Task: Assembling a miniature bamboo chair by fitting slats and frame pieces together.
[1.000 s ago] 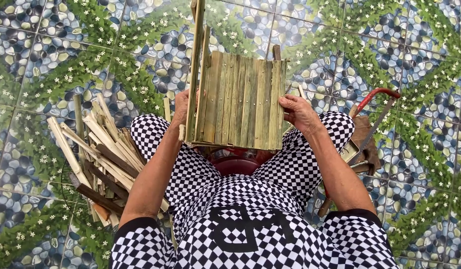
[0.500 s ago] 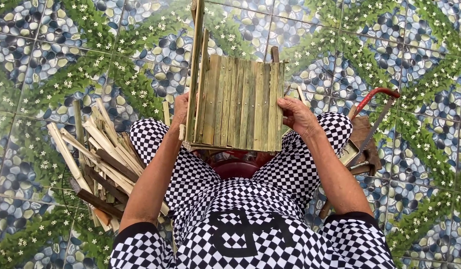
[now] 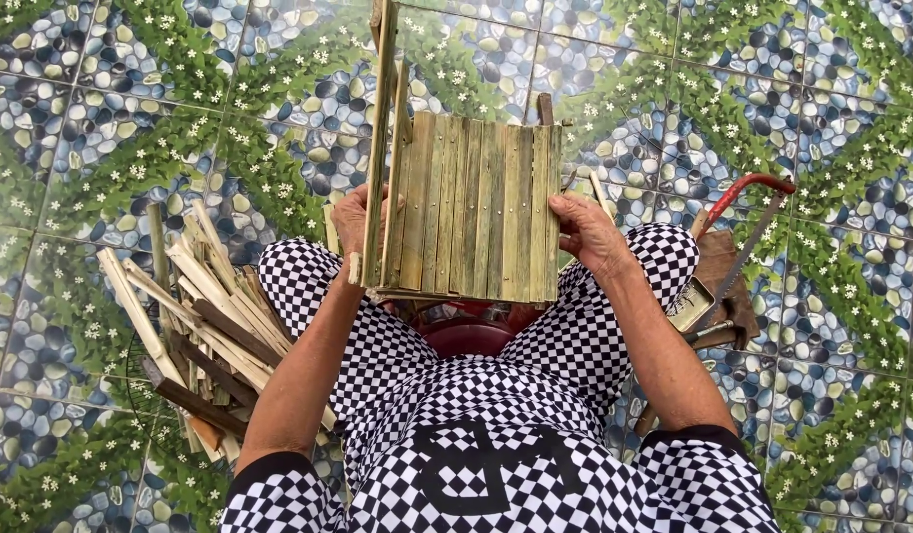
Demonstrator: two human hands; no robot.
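- The person sits on a low red stool (image 3: 468, 336) and holds a little bamboo slat panel (image 3: 476, 207) up over the knees, above the tiled floor (image 3: 130, 118).
- The left hand (image 3: 362, 219) is closed around the panel's left edge, right by a long upright stick (image 3: 382, 128) fixed to that side.
- The right hand (image 3: 585, 232) is closed on the panel's right edge, fingers curled behind it.
- To do this well, I think both hands should grip the edges evenly, so the panel stays flat and the slats do not twist.
- The panel sits between the two hands, touching both.
- A pile of bamboo strips (image 3: 195, 316) lies on the floor to the left.
- A saw with a red frame (image 3: 743, 212) lies on the floor to the right.
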